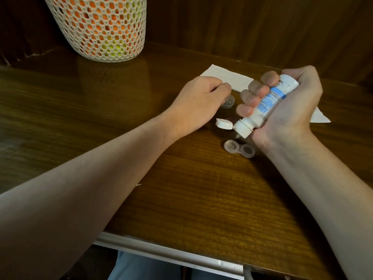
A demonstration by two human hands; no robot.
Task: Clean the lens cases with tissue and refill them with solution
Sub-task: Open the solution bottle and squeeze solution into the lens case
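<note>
My right hand (288,110) grips a white solution bottle (266,106) with a blue label, tipped nozzle-down, its flip cap (224,124) hanging open. The nozzle hovers just above a clear twin-well lens case (239,148) lying open on the wooden table (201,199). My left hand (199,102), fingers curled, pinches the edge of a second clear case part (229,101) farther back. A dark reddish piece (232,119) lies between the hands, mostly hidden. A white tissue (228,77) lies flat behind the hands.
A tall white mesh basket (103,29) with orange and yellow contents stands at the back left. Another tissue corner (320,117) pokes out right of my right hand. A dark wood wall backs the table. The front edge has a white trim (171,253).
</note>
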